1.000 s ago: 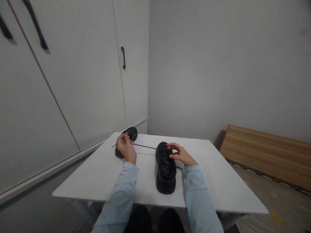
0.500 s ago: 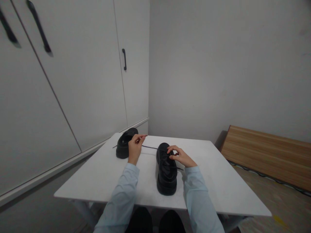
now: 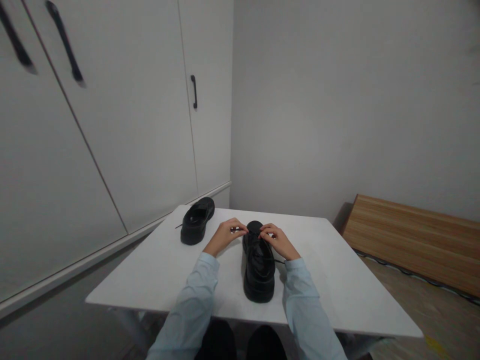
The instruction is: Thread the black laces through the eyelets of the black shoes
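Observation:
A black lace-up shoe (image 3: 259,280) stands on the table in front of me, toe pointing away. At the left of its lacing, my left hand (image 3: 227,234) pinches a dark shoelace (image 3: 239,229) between thumb and fingers, the fingertips close to the upper. From the other side, my right hand (image 3: 275,239) has its thumb and index finger together on the right edge of the lacing, gripping the shoe there; whether lace is also between them is hidden. A loose lace end sticks out to the right, below my right wrist. The second black shoe (image 3: 193,232) stands farther back, on the left.
Both shoes rest on a white table (image 3: 150,280). White cupboard doors (image 3: 142,125) with dark handles line the left side, and a grey wall (image 3: 318,110) stands behind. A wood-grain board (image 3: 408,235) leans at the right, beyond the table.
My left hand has moved right and down, bringing the shoelace from near the far shoe to the near one. My right hand's fingertips have come together at the lacing.

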Tool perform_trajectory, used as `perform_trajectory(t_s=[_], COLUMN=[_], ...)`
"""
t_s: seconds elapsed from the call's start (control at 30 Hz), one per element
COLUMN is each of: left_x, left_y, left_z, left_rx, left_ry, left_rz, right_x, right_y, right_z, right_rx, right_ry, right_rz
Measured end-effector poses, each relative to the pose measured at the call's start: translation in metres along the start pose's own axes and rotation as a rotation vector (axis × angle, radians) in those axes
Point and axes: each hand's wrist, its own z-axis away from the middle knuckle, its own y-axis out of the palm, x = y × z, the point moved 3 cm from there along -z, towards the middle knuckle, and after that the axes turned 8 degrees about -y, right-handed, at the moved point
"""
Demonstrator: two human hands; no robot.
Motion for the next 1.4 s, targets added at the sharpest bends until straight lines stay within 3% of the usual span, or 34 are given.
perform_trajectory(t_s=[0.3, 0.6, 0.83, 1.1, 1.4], left_x=[0.002, -0.003, -0.002, 0.003, -0.002], left_y=[0.007, 0.013, 0.016, 0.018, 0.017], left_z=[-0.001, -0.001, -0.001, -0.002, -0.001], left_rx=[0.077, 0.093, 0.084, 0.087, 0.099], left_ry=[-0.024, -0.010, -0.108, -0.079, -0.099], left_rz=[-0.044, -0.037, 0.068, 0.017, 0.029], right_x=[-0.004, -0.003, -0.008, -0.013, -0.011], right_y=[0.007, 0.011, 0.011, 0.015, 0.014], right_z=[-0.001, -0.003, -0.003, -0.005, -0.004], right_rx=[0.016, 0.045, 0.071, 0.142, 0.114], right_ry=[0.035, 0.075, 0.104, 0.141, 0.133], right_rz=[0.083, 0.109, 0.073, 0.113, 0.128])
